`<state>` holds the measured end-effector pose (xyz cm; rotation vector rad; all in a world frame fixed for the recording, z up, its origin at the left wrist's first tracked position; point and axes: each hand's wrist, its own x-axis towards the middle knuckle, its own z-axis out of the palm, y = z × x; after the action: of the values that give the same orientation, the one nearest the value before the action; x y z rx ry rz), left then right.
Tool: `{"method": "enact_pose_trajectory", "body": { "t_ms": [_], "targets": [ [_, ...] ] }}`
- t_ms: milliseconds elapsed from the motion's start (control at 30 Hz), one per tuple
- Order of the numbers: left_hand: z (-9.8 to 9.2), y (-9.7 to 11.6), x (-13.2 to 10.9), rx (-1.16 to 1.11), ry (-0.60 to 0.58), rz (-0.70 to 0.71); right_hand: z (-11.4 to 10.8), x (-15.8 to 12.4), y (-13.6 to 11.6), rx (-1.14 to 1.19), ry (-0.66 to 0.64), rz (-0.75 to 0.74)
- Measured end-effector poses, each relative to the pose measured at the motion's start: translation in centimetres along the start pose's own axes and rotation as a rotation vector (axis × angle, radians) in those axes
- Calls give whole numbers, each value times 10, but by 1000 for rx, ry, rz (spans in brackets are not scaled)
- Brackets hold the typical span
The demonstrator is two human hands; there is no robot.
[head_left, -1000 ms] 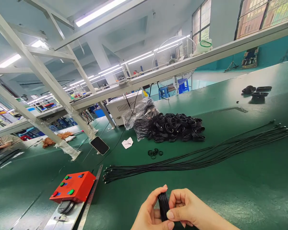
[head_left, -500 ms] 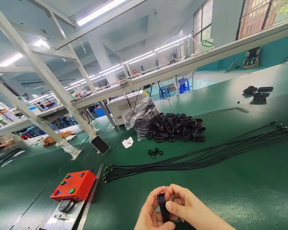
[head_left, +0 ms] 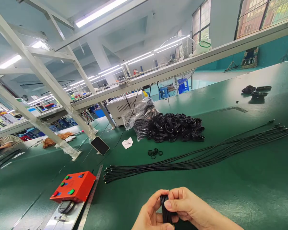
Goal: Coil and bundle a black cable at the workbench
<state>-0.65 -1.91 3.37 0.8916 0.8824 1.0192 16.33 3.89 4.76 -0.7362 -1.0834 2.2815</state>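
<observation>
Low in the head view, a black cable (head_left: 165,210) is wound into a tight, narrow coil. My left hand (head_left: 150,212) is closed around its left side, with the fingers behind and the thumb across the lower end. From the right, my right hand (head_left: 187,204) pinches the coil, its thumb lying on the upper turns. The fingertips of both hands meet at the top. The far side and bottom of the coil are hidden. Beyond the hands, a bundle of straight black cables (head_left: 182,164) stretches across the green table (head_left: 124,198).
Behind the bundle lie small black rings (head_left: 155,152) and a heap of coiled cables (head_left: 175,126) beside a clear plastic bag (head_left: 141,115). At left are a red button box (head_left: 74,187), a steel ruler (head_left: 92,195) and a phone (head_left: 100,145). More coils (head_left: 259,95) sit far right.
Both hands and the coil have shifted slightly down and to the right. The loop seen earlier between my right fingers is hidden now.
</observation>
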Motion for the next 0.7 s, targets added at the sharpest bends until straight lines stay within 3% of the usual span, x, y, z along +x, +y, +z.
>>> {"method": "enact_pose_trajectory", "body": {
  "t_ms": [233,367,700],
  "targets": [
    [5,0,1,73,106,-7,7,1,2,-102,60,-105],
    [8,1,3,17,81,53,5,4,5,-149,61,-202],
    [0,-3,3,-72,105,49,-11,-8,-21,-626,-122,-320]
  ]
}}
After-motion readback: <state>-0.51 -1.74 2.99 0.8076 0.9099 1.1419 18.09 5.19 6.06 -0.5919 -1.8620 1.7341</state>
